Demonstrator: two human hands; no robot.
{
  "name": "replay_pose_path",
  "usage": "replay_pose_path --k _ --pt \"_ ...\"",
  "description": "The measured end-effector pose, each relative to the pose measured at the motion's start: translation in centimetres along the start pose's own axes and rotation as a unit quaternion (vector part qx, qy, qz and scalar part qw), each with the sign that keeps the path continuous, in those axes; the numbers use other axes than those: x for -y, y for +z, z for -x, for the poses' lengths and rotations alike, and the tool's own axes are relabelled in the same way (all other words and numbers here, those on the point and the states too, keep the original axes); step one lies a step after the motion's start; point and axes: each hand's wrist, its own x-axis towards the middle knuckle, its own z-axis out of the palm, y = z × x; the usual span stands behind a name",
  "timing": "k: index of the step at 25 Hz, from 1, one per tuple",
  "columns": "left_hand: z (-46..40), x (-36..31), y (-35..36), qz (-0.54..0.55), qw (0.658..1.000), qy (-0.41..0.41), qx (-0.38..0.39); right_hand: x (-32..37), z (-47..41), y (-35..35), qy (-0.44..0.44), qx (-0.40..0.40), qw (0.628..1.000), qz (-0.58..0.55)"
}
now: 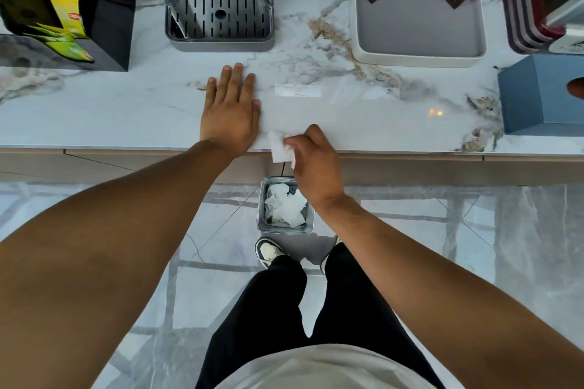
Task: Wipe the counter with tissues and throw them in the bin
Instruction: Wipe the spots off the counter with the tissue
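Tissue (pixel 278 148): white, crumpled, pinched in the right hand (pixel 311 164) at the near edge of the marble desk (pixel 363 123), hanging partly past the rim. Right grip clamped on it, fingers curled round the wad. Left hand (pixel 230 114) laid flat on the desk just beside, fingers spread, grip apart and holding nothing.

Bin (pixel 286 205) set on the floor directly below the desk edge, small, grey, square, already holding several used tissues. Shoes near the bin's closer side.

Further back on the desk: a grey drip tray (pixel 219 20), a black tea box (pixel 66 9) with yellow sachets to the left, a pale tray (pixel 417 9) to the right, a blue tissue box (pixel 540 95) at the far right edge.

Judged as wiping finished or nearly so, drop into the bin next.

Risks: bin mouth narrow and part-filled, so a tissue released from desk height could drift, catch on the pile, and land on the floor. Loose pinch could also let it slip early. Wet streaks possibly left behind; not clear from this view.
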Motion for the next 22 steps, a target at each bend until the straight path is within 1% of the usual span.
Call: replay_pose_path --k 2,3,4,6,8,11,15,16,19,20,22 --pt "0.5 -0.1 -0.3 0.004 1.0 -0.006 0.013 0.0 1.9 0.2 -0.056 0.098 0.994 -0.01" --pt "0.9 -0.3 -0.4 0.008 1.0 -0.004 0.019 -0.1 2.9 0.0 -0.063 0.121 0.99 -0.016" --pt "1.5 -0.4 -0.5 0.012 1.0 -0.001 0.025 -0.3 3.5 -0.2 -0.055 0.11 0.992 -0.031" --pt "2.8 -0.3 -0.8 0.022 0.999 0.008 0.03 -0.6 3.6 -0.7 -0.012 0.035 0.996 -0.077" --pt "3.7 -0.1 -1.5 0.032 0.998 0.014 0.044 -0.6 2.6 -1.4 0.034 -0.012 0.995 -0.094" --pt "4.7 -0.5 -2.5 0.048 0.997 0.015 0.051 -0.3 1.1 -2.6 0.063 -0.015 0.994 -0.084" --pt "5.5 -2.0 -3.6 0.094 0.995 0.017 0.007 -0.2 -1.1 -3.9 0.058 -0.019 0.996 -0.068" --pt "5.5 -2.5 -3.8 0.1 0.995 0.004 0.01 -0.3 -1.9 -4.3 0.061 -0.016 0.996 -0.062" --pt "4.7 -4.2 -3.9 0.06 0.995 -0.046 0.062 -0.9 -3.6 -4.8 0.064 -0.005 0.997 -0.048" --pt "4.3 -4.9 -3.8 0.077 0.992 -0.065 0.074 -1.0 -3.8 -4.9 0.061 -0.005 0.997 -0.05" --pt "3.4 -6.2 -3.7 0.184 0.971 -0.126 0.09 -1.3 -4.2 -5.1 0.057 -0.01 0.996 -0.071"
